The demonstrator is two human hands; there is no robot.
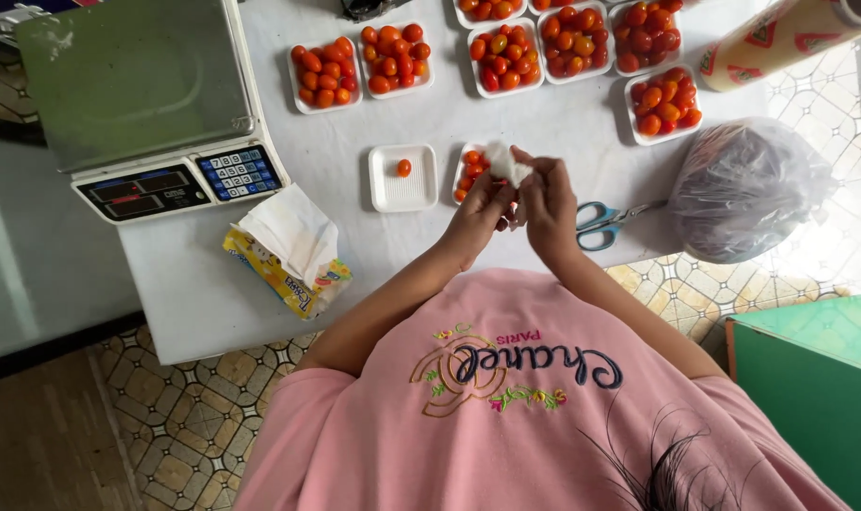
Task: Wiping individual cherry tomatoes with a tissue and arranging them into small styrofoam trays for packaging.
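While both hands meet above the white tabletop, the left hand and right hand pinch a crumpled white tissue, fingers closed on it. Beneath them sits a small white foam tray, partly filled with cherry tomatoes. Beside it, a second tray holds one tomato. Seven filled trays line the far edge. Nearby: one blue-handled scissors, one tissue packet, one digital scale, one knotted plastic bag.
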